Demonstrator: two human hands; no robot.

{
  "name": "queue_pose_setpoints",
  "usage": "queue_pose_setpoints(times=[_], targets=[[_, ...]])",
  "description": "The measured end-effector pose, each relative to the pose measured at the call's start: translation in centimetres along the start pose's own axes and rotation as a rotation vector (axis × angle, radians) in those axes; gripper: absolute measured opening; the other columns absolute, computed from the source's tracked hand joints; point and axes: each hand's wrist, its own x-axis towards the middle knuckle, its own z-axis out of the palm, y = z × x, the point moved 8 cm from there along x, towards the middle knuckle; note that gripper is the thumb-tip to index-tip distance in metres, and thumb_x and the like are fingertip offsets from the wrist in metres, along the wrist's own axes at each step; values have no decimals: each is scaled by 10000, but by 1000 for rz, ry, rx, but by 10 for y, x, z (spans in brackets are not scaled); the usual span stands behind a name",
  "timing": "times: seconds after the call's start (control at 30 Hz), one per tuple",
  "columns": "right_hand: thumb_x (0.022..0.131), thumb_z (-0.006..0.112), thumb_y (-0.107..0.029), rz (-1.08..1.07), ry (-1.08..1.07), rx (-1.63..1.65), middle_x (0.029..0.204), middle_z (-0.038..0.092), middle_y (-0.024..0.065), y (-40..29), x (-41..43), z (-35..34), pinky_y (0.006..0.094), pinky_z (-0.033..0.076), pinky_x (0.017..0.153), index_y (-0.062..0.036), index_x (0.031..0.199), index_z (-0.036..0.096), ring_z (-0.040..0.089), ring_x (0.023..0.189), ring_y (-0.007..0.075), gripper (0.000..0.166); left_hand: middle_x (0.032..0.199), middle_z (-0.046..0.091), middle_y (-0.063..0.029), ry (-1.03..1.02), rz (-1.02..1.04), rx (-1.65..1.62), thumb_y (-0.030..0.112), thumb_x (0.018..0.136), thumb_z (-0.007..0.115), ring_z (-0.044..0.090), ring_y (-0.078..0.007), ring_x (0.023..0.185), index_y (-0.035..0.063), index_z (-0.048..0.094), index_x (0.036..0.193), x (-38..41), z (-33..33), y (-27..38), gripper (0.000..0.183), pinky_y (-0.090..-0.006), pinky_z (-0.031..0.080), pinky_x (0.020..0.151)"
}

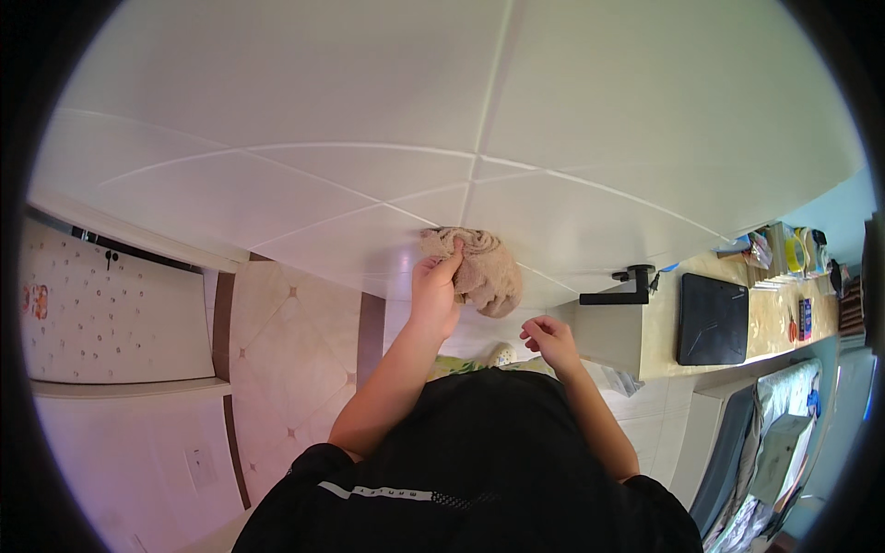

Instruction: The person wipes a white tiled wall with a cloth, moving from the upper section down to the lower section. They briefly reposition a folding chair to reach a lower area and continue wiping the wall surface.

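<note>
My left hand [437, 283] grips a bunched beige towelling cloth [487, 273], thumb on top. The cloth lies against a white door [332, 180] with pale grooves that cross in straight and curved lines. Part of the cloth hangs down to the right of the hand. My right hand [551, 340] hovers near my waist, apart from the door, its fingers loosely bent around nothing. To the right of the cloth, a black lever handle [615, 298] juts from the door.
Right of the door, a desk [660, 345] bears a black laptop [713, 319], orange-handled pliers [792, 325] and yellow tape [795, 254]. A bed [726, 456] stands below it. At left, a patterned white door [117, 311] adjoins the tiled floor [290, 332]. A patterned shoe [503, 354] shows beneath me.
</note>
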Motion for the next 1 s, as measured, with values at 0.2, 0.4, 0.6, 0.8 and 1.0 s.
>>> queue_pose_setpoints(times=[0.2,0.4,0.6,0.8,1.0], targets=[[903,593,-196,8,-70,-1,753,648,56,0,11,15,240,465,564,2,923,640,572,610,110,204,1039,640,-86,-98,-253,-255,339,972,461,622,-220,941,40,583,1084,-9,22,-14,342,-366,485,851],[921,571,-227,30,-61,-30,737,636,49,11,11,9,240,465,561,-3,874,628,573,604,107,235,1042,636,-111,-343,-278,-465,243,953,399,624,-257,946,47,575,1089,-16,42,1,296,-410,507,829],[926,559,-241,85,-47,6,725,636,50,15,3,10,241,467,559,-12,854,628,572,602,104,250,1054,633,-112,-508,-326,-579,193,945,386,620,-260,962,46,567,1096,-26,83,25,278,-407,507,840],[929,552,-251,46,-46,-80,753,647,53,15,2,4,235,464,565,-10,873,631,573,615,100,260,1085,624,-109,-309,-315,-616,203,943,398,602,-258,1008,46,563,1113,-16,52,-4,284,-408,493,870],[936,544,-288,92,-31,-13,792,650,71,26,4,-9,252,478,577,-9,901,626,587,640,125,293,1091,621,-122,-385,-363,-524,247,920,425,608,-285,990,42,559,1135,-5,24,-21,326,-423,498,861]])
